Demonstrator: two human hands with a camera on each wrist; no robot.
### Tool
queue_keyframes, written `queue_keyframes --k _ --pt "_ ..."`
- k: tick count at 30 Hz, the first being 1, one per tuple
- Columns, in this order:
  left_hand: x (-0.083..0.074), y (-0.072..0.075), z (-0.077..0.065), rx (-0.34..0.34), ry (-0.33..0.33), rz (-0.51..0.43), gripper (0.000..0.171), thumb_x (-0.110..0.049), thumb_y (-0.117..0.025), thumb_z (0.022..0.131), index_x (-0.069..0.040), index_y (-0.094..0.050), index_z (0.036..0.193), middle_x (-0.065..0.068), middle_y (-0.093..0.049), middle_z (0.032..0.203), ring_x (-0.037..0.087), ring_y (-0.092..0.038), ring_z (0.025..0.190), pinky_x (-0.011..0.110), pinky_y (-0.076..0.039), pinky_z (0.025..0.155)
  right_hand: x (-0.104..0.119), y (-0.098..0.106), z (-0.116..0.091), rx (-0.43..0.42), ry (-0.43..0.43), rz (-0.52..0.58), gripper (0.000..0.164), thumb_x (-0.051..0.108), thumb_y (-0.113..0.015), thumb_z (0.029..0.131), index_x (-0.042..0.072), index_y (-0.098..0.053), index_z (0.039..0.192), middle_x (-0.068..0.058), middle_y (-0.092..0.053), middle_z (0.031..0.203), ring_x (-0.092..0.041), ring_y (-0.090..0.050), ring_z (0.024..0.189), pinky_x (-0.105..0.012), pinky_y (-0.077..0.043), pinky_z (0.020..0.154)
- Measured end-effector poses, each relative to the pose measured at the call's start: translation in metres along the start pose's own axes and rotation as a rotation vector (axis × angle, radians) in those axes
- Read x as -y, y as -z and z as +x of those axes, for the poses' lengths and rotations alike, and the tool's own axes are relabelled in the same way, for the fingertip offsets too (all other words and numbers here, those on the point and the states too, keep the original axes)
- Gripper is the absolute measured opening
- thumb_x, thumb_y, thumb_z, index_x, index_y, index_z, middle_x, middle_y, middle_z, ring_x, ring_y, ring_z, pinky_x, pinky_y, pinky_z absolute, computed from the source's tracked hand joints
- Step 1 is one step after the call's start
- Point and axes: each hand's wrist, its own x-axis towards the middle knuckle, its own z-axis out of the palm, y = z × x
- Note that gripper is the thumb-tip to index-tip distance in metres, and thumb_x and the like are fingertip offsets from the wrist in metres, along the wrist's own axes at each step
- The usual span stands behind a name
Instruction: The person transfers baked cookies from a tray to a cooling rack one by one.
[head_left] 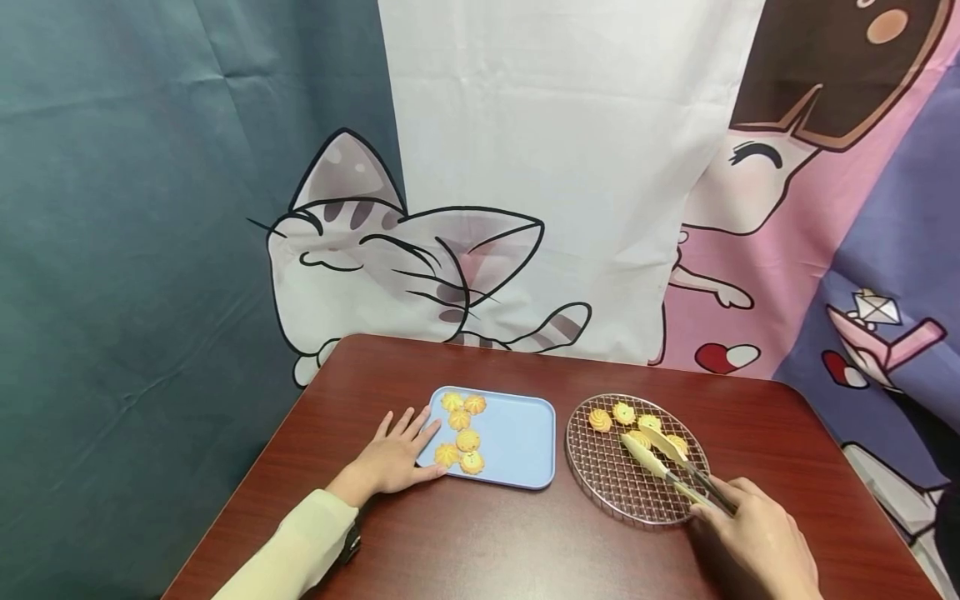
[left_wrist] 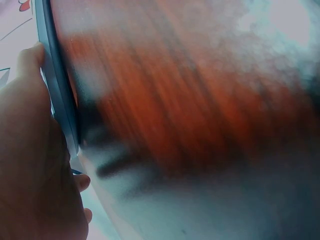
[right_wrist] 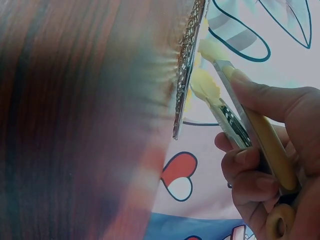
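Observation:
A light blue tray (head_left: 517, 442) lies on the dark red table (head_left: 525, 533) with several yellow cookies (head_left: 461, 437) along its left side. My left hand (head_left: 397, 454) rests flat on the table, fingers straight, touching the tray's left edge (left_wrist: 57, 90). To the right is a round wire rack (head_left: 607, 483) holding several more cookies (head_left: 622, 412). My right hand (head_left: 757, 533) grips yellow-tipped tongs (head_left: 667, 467), whose tips reach over the rack by a cookie (head_left: 641, 439). In the right wrist view the tongs (right_wrist: 250, 125) stand beside the rack's rim (right_wrist: 185, 85).
A curtain with cartoon cat and figure prints (head_left: 420, 258) hangs behind the table. The table's near and right edges are close to my arms. Bare wood lies in front of the tray and the rack.

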Motion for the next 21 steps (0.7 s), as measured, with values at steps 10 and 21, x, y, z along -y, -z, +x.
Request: queue_keyframes --k 10,21 --pt "0.0009 -0.0023 0.0016 -0.010 0.005 0.018 0.090 -0.079 -0.040 0.093 -0.022 -0.028 0.162 0.005 -0.017 0.170 0.036 -0.017 0.155 0.062 -0.009 0.121 -0.0016 0.0001 0.0002 0.017 -0.012 -0.003 0.047 0.031 -0.086 0.079 0.007 -0.075 0.117 -0.004 -0.070 0.097 -0.034 -0.067 0.080 -0.049 -0.047 0.056" --pt "0.0015 -0.0035 0.0017 -0.012 0.001 0.002 0.089 -0.077 -0.042 0.093 -0.022 -0.029 0.162 0.006 -0.017 0.170 0.036 -0.018 0.154 0.063 -0.008 0.120 0.0016 0.0037 0.0006 0.025 -0.027 0.012 0.055 0.039 -0.085 0.080 0.005 -0.072 0.121 -0.007 -0.069 0.101 -0.038 -0.067 0.083 -0.055 -0.048 0.059"
